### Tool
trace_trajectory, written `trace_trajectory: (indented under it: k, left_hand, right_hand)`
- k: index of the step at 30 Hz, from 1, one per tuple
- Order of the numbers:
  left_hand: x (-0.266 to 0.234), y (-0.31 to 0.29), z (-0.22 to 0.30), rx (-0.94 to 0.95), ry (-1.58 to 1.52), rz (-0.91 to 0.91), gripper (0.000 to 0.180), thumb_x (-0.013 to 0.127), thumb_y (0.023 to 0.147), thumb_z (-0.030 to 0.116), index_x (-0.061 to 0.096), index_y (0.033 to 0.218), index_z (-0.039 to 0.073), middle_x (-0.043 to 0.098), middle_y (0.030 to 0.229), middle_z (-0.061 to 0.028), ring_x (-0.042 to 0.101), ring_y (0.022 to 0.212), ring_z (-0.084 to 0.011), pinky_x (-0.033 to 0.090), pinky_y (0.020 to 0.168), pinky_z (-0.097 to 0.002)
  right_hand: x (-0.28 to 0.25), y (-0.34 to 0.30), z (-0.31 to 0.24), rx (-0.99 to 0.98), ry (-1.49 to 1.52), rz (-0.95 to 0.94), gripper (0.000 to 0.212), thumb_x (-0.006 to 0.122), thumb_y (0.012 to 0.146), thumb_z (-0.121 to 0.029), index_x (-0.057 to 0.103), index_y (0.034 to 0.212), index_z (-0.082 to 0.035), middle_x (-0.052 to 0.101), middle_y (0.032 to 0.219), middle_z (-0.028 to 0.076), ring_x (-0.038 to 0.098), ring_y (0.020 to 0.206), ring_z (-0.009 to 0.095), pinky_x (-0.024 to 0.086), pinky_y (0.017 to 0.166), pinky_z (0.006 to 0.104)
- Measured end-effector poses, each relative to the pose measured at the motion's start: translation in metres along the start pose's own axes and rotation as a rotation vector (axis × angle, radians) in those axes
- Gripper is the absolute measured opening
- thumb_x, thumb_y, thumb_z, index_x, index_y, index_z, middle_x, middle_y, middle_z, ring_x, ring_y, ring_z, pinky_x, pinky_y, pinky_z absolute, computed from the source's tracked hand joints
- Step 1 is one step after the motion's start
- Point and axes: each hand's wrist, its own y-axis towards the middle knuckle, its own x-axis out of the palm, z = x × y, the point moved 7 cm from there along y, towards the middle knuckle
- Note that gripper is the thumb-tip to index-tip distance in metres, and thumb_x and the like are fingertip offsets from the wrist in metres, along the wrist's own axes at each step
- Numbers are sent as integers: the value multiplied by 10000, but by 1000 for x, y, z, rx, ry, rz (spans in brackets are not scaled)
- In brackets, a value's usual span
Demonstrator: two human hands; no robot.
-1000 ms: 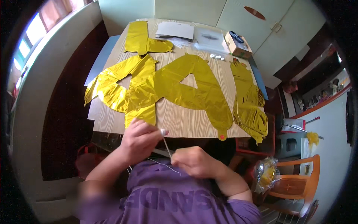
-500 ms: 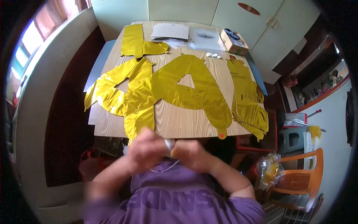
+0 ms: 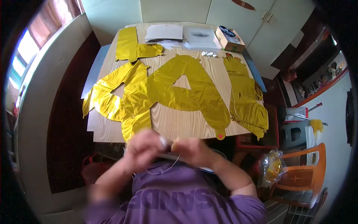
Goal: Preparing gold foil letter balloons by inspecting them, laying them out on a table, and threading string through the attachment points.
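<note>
Close to my body, just off the table's near edge, both my hands are closed and blurred by motion. My left hand (image 3: 143, 149) pinches a small white piece (image 3: 163, 141) whose kind I cannot make out. Beside it, my right hand (image 3: 194, 151) has its fingers curled around one end of a thin white string (image 3: 163, 173), which loops down in front of my purple shirt. Flat gold foil balloons lie beyond: a large A-shaped balloon (image 3: 203, 93) in the middle, another gold balloon (image 3: 136, 100) overlapping it on the left.
An L-shaped gold balloon (image 3: 126, 44) lies far left on the wooden table (image 3: 175, 125); a folded one (image 3: 244, 97) lies right. Papers (image 3: 164, 33), clear plastic sheets (image 3: 201, 37), small white pieces (image 3: 209, 54) and a box (image 3: 230, 40) sit at the back. A wooden chair (image 3: 298, 175) stands right.
My hands have drawn slightly apart, and the white piece has shifted left with my left hand. A pale edge now shows below my right hand. The whole view has shifted a little.
</note>
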Motion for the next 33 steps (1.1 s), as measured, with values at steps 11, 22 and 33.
trace_trajectory:
  k: [11, 22, 33]
  left_hand:
    - [39, 4, -15, 123, 481, -402, 151, 700, 769, -16, 675, 907, 39, 606, 784, -79, 599, 776, -246, 473, 696, -353]
    - [32, 6, 5, 213, -292, -183, 130, 634, 815, -2, 693, 923, 41, 631, 837, -85, 591, 779, -240, 475, 704, -345]
    - [2, 12, -16, -264, 46, 71, 115, 660, 848, 41, 707, 952, 24, 628, 842, -78, 596, 726, -227, 474, 672, -332]
  right_hand:
    - [-4, 2, -17, -215, 45, 47, 59, 590, 890, -75, 564, 846, -45, 544, 722, 104, 574, 641, 286, 460, 594, 345]
    - [-27, 10, 17, -68, -172, 138, 165, 590, 914, -216, 574, 874, -56, 573, 747, 135, 609, 697, 322, 481, 622, 387]
    - [5, -12, 0, -2, 55, -52, 59, 616, 881, -84, 573, 865, -48, 563, 742, 112, 594, 685, 263, 469, 625, 352]
